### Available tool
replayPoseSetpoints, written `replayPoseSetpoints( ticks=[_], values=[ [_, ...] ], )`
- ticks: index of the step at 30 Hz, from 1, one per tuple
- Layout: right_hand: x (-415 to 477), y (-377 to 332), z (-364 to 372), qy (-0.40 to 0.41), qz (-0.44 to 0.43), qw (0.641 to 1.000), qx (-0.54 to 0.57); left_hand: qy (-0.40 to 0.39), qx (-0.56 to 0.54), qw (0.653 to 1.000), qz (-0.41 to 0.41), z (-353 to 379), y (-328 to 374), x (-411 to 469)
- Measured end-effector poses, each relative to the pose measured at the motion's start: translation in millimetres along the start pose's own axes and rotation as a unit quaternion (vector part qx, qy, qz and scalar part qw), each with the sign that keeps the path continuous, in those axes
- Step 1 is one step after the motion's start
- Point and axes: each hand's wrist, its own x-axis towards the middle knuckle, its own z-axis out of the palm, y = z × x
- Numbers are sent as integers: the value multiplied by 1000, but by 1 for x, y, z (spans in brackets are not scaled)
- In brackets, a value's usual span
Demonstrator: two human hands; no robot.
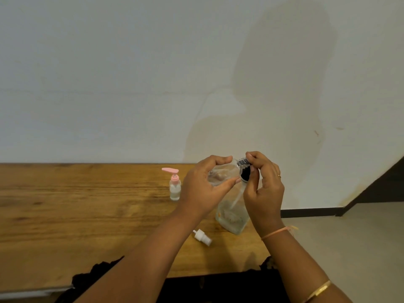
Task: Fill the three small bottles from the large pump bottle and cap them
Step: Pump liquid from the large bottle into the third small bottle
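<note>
My left hand (pixel 205 186) grips a small clear bottle (pixel 220 173) held on its side above the wooden table (pixel 87 215). Its mouth points right, toward a black and silver pump head (pixel 244 170). My right hand (pixel 264 184) pinches that pump head with its fingertips. A clear tube runs down from the head into the large clear bottle (pixel 231 217), which stands on the table under my hands. Whether the head touches the small bottle's mouth is hidden by my fingers. Another small bottle (pixel 175 190) with a pink pump top stands upright to the left.
A white spray cap (pixel 202 237) lies loose on the table near the front edge. The table's right end sits just past the large bottle, with floor (pixel 349 237) beyond. A plain wall (pixel 131 84) rises behind the table.
</note>
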Motion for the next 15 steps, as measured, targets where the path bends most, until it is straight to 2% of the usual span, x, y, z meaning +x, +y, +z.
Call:
replayPoseSetpoints(
  ticks=[4,15],
  values=[
    [2,-8,0,4,23,1000,8,7,-4,1000,13,-1,1,1],
    [3,-6,1,2,-5,1000,-8,0,-2,1000,14,-2,-2,1]
  ],
)
